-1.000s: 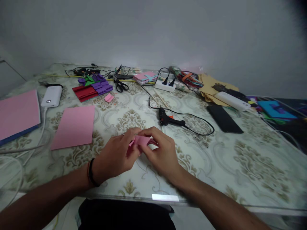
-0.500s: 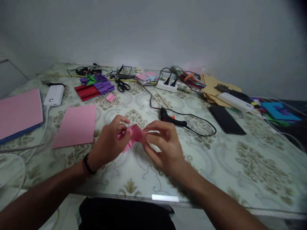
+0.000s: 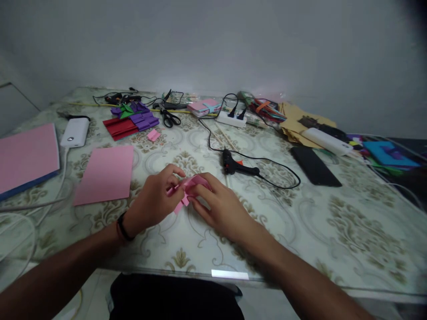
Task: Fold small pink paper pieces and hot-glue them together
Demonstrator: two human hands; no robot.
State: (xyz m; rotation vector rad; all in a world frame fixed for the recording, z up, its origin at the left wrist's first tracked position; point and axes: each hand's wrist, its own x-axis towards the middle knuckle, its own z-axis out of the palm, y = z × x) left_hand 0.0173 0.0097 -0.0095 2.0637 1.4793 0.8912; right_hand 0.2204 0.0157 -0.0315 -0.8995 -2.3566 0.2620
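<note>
A small folded piece of pink paper (image 3: 193, 180) is held between my two hands, just above the table. My left hand (image 3: 156, 192) pinches its left side between thumb and fingers. On the other side my right hand (image 3: 220, 202) has closed on it, with fingertips inside the fold and part of the paper hidden behind them. Left of my hands lies a flat pink sheet (image 3: 107, 173). Beyond my right hand rests a black glue gun (image 3: 238, 165) with its cord looping to the right.
Folded red paper (image 3: 120, 128), purple paper (image 3: 145, 120) and black scissors (image 3: 169, 117) lie at the back left. A white power strip (image 3: 232, 118) stands at the back. To the right is a black phone (image 3: 315, 166); at the left a white power bank (image 3: 75, 132) and a pink stack (image 3: 28, 153).
My right hand has moved left, its fingers now reaching into the pink paper's fold. The paper has turned and is more covered by the fingers. My left hand keeps its pinch.
</note>
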